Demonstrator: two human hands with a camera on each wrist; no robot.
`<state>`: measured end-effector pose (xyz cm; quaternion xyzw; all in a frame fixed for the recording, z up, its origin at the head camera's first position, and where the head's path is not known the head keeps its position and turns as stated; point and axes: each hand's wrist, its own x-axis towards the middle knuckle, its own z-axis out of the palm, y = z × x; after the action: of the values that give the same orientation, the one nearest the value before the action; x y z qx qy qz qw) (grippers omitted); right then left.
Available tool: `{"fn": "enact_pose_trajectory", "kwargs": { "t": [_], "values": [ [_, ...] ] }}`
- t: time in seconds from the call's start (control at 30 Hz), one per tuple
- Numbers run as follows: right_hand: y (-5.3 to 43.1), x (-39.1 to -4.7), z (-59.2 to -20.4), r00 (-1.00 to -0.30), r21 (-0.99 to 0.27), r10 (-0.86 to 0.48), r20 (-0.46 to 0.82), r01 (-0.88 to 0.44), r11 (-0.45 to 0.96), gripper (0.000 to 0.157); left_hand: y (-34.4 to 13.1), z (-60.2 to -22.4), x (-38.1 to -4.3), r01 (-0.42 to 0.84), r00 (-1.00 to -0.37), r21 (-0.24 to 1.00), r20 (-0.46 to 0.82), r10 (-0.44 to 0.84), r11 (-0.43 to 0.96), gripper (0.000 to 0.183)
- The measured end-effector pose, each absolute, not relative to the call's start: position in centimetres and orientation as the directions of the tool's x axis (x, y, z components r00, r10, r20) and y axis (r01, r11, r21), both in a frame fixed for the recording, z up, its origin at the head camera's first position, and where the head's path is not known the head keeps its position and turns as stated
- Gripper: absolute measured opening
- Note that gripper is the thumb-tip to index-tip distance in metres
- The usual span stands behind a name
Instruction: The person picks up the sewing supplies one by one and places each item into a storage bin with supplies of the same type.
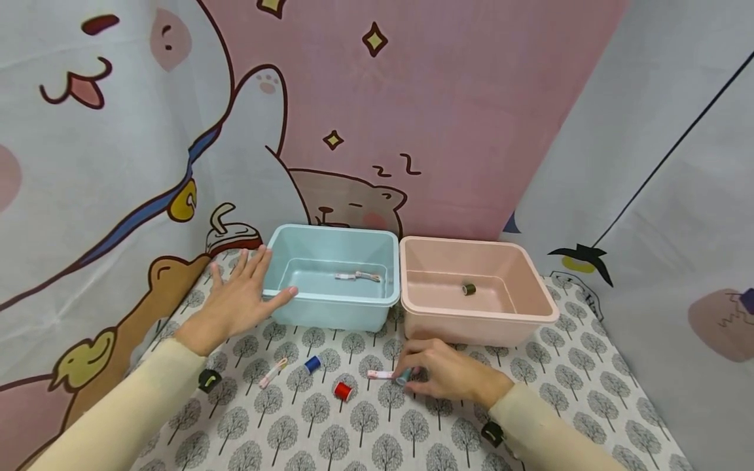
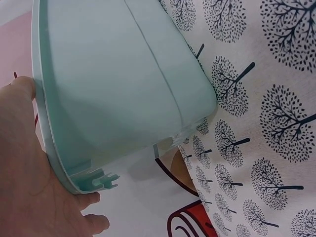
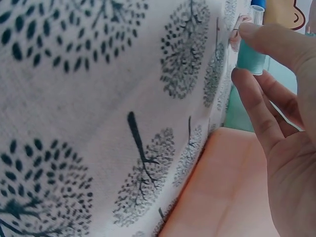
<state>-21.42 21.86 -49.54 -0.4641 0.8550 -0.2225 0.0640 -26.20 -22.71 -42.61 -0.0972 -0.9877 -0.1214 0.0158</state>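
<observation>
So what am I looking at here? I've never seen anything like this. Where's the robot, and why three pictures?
There's no robot here, just a person's two bare hands, seen by three cameras. The wide picture comes from the head, looking forward and down; the other two come from the wrists, one each. The left hand rests against a light blue bin, which has two small pale strips inside. The right hand pinches a teal spool. The pink bin holds a dark green spool. On the tree-print cloth lie a red spool, a blue spool and two more strips.
</observation>
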Motion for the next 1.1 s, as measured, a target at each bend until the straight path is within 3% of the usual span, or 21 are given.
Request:
{"fn": "enact_pose_trajectory", "kwargs": {
  "t": [0.5, 1.1],
  "values": [
    [22.0, -20.5, -47.4, -0.559, -0.415, -0.810, 0.174, -0.788, 0.455, 0.026, -22.7, -42.6, -26.0, 0.201, -0.980, 0.242, 0.057, 0.192, 0.949, 0.117],
    [22.5, -20.1, -44.9, -0.492, -0.307, -0.808, 0.323, -0.862, 0.402, 0.027, -22.6, -42.6, -26.0, 0.202, -0.979, 0.240, 0.059, 0.193, 0.950, 0.117]
  ]
}}
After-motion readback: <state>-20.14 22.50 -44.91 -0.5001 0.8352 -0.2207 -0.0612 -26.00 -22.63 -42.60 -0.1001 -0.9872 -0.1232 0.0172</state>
